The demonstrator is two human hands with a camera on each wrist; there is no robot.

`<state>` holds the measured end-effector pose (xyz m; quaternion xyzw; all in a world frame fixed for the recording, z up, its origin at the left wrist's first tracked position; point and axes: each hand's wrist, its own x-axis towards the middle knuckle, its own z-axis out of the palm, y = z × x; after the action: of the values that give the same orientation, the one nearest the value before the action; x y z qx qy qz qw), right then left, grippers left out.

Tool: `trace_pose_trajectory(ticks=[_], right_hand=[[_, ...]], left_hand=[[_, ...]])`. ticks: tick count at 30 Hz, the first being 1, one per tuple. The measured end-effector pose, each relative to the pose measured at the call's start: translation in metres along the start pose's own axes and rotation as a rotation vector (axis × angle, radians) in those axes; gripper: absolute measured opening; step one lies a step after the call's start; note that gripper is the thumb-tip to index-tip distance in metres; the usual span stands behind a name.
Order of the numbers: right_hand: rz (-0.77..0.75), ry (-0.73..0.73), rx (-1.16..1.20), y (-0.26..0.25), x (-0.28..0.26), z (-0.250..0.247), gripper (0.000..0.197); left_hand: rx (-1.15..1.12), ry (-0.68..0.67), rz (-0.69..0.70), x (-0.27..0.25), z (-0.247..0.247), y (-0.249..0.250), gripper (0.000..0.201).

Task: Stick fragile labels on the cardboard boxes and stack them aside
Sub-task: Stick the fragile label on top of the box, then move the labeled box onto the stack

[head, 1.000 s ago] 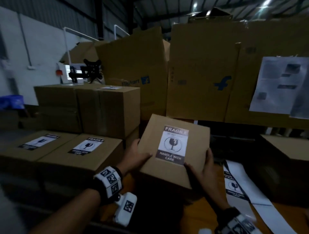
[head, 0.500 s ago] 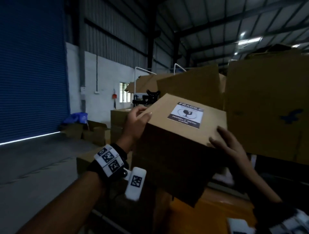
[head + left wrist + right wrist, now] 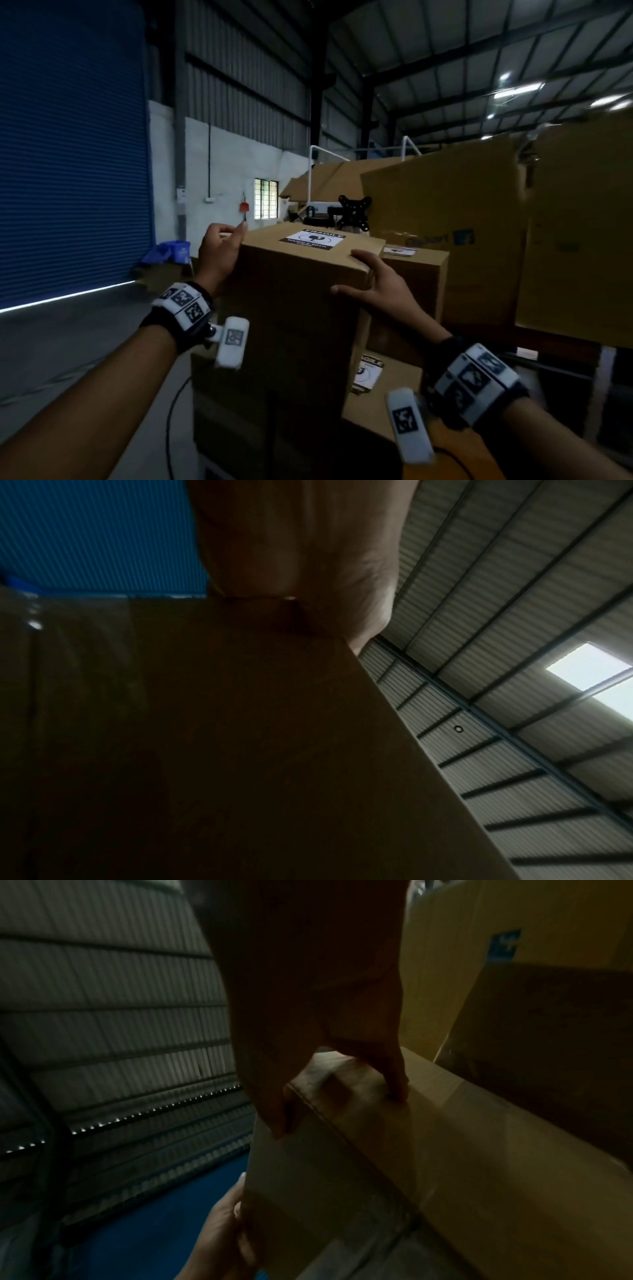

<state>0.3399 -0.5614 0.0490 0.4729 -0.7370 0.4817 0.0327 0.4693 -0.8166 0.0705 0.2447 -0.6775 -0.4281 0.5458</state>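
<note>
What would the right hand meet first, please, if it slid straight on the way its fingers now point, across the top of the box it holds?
Probably the fragile label on top of the box: the right hand points up-left across that face. Depth is hard to judge.

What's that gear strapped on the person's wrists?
Both forearms are bare, with no sleeves. Each wrist wears a black band topped by white panels printed with square black-and-white code markers. A small white block, also bearing a marker, juts from the left band; a similar one hangs from the right band.
</note>
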Motion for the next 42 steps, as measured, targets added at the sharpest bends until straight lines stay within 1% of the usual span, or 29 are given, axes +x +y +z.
trace_pose_trajectory(ticks=[3,5,7,10,14,18,22,24,27,29,30,31,33,35,38,40,42], right_hand=[[-0.002,0.038,-0.027,-0.006,0.030,0.041,0.078],[0.010,0.061,-0.031,-0.008,0.048,0.066,0.076],[0.015,0.064,-0.031,-0.009,0.064,0.088,0.076],[0.007,0.068,-0.056,-0.009,0.082,0.114,0.077],[0.020,0.041,-0.079,-0.009,0.095,0.143,0.074],[-0.019,0.054,-0.117,-0.003,0.102,0.163,0.073],[-0.006,0.044,-0.129,-0.001,0.109,0.167,0.078],[0.002,0.015,-0.147,0.001,0.109,0.165,0.083],[0.016,-0.070,-0.175,0.002,0.105,0.156,0.095],[0.016,-0.106,-0.235,0.002,0.099,0.145,0.099],[0.013,-0.111,-0.264,0.001,0.095,0.138,0.099],[0.006,-0.106,-0.287,0.000,0.089,0.130,0.099],[-0.024,-0.081,-0.328,-0.001,0.073,0.109,0.097],[-0.042,-0.055,-0.391,0.001,0.052,0.084,0.093],[-0.028,0.013,-0.474,0.012,0.010,0.044,0.087],[-0.026,0.075,-0.481,0.021,-0.024,0.016,0.083],[-0.017,0.135,-0.491,0.031,-0.064,-0.011,0.079]], left_hand=[[-0.001,-0.007,-0.023,0.030,-0.018,-0.028,0.043],[-0.024,-0.046,-0.036,0.044,-0.026,-0.045,0.047],[-0.037,-0.086,-0.037,0.055,-0.031,-0.059,0.050],[-0.045,-0.109,-0.036,0.071,-0.038,-0.080,0.052],[0.015,-0.130,-0.027,0.094,-0.044,-0.113,0.049],[0.081,-0.137,-0.035,0.109,-0.043,-0.140,0.046],[0.201,-0.156,0.012,0.112,-0.036,-0.146,0.045],[0.263,-0.171,0.030,0.110,-0.033,-0.145,0.047],[0.331,-0.124,0.023,0.103,-0.032,-0.140,0.056],[0.388,-0.122,0.013,0.089,-0.029,-0.129,0.059],[0.425,-0.114,0.045,0.080,-0.026,-0.122,0.058],[0.465,-0.091,0.117,0.070,-0.022,-0.114,0.057],[0.497,-0.059,0.315,0.046,-0.012,-0.092,0.055],[0.453,-0.113,0.464,0.023,0.003,-0.073,0.057],[0.392,-0.248,0.614,-0.021,0.030,-0.046,0.059],[0.358,-0.331,0.687,-0.055,0.048,-0.030,0.057],[0.303,-0.437,0.713,-0.099,0.068,-0.013,0.057]])
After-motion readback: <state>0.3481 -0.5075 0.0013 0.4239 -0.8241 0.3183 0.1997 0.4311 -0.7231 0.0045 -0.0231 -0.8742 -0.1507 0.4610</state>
